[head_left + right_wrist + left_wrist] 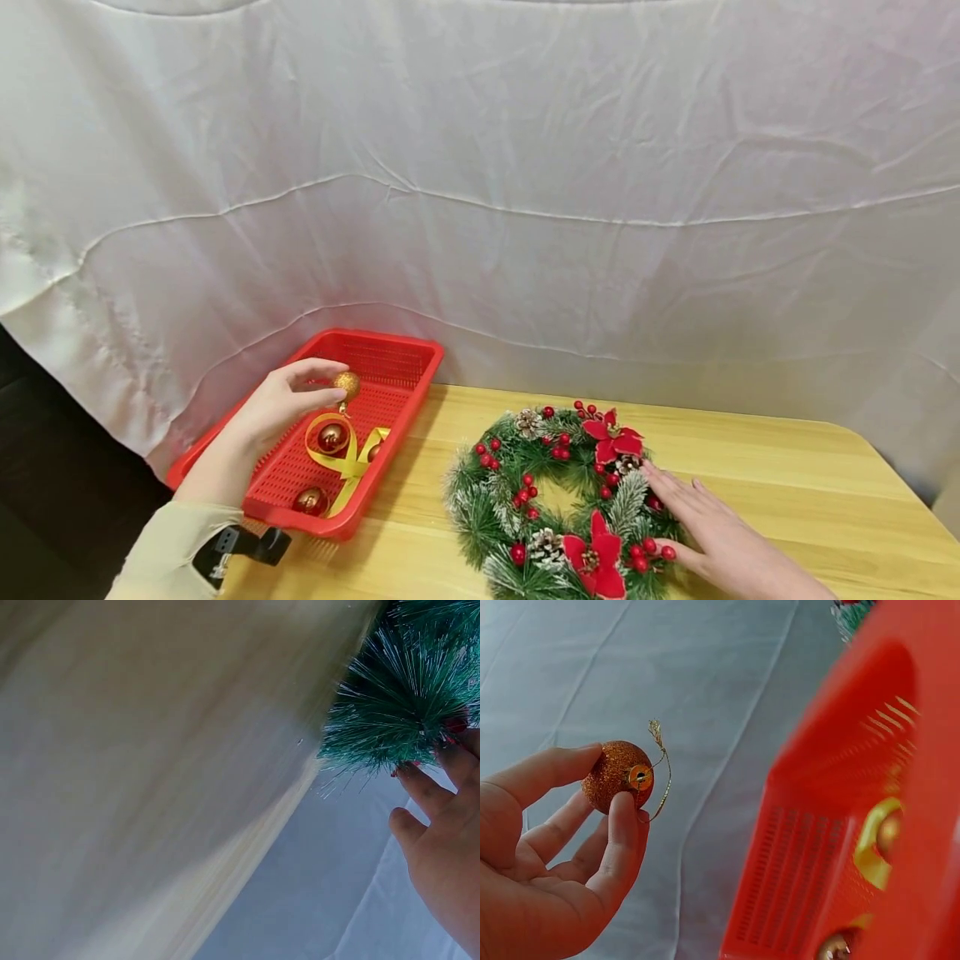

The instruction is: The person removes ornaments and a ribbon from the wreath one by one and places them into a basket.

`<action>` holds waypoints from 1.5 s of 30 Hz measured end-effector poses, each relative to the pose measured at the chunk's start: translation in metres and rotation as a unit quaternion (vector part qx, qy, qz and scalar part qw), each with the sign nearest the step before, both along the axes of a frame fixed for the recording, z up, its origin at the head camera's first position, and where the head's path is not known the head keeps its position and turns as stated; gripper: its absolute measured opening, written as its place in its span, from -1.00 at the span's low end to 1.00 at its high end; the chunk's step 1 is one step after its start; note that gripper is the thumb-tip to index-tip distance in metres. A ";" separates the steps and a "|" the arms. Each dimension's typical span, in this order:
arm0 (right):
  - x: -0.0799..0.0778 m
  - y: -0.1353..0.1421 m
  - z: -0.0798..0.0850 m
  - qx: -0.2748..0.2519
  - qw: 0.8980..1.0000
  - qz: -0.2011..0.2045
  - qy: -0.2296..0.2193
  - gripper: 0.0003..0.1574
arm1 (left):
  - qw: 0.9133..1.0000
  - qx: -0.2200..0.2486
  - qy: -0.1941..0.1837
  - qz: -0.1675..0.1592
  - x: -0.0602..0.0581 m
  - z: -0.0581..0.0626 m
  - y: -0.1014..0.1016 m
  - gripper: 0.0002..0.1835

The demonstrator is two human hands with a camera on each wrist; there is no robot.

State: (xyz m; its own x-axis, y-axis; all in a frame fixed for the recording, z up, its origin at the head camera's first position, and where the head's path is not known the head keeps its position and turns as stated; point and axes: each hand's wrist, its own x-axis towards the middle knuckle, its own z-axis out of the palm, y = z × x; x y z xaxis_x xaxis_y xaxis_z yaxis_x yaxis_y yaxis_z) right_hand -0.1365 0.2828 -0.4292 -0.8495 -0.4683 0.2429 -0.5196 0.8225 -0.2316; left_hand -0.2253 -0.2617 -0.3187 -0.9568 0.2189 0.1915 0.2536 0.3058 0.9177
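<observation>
My left hand [281,400] pinches a small glittery gold Christmas ball [347,384] between thumb and fingertips, above the red basket. In the left wrist view the ball's gold cap and cord loop show clearly. A green wreath [480,512] with red poinsettias, berries and frosted pine cones lies on the table. Against its right side rests my right hand [720,533], fingers extended and thumb apart near the berries; some fingertips are hidden in the greenery. Inside the red basket [431,367] are shiny copper-coloured balls [311,501] and a yellow ribbon [352,467].
The light wooden table [787,475] carries the basket at left and the wreath at centre. A pale grey cloth [525,208] hangs behind the table's back edge. A black strap [247,543] circles the left wrist.
</observation>
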 end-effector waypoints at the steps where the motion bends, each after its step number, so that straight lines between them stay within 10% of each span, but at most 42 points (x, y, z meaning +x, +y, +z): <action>1: 0.000 0.000 0.000 -0.001 1.000 0.000 -0.002 0.04 | 1.000 -0.003 0.000 0.001 0.001 -0.002 -0.002 -0.52; 30: 0.001 0.002 -0.003 0.018 0.999 0.016 0.034 0.04 | 0.996 -0.061 -0.048 0.053 0.012 -0.042 -0.029 -0.51; 45: 0.002 0.001 0.000 0.020 0.999 0.012 0.041 0.04 | 0.998 -0.038 0.019 0.038 0.026 -0.039 0.010 -0.62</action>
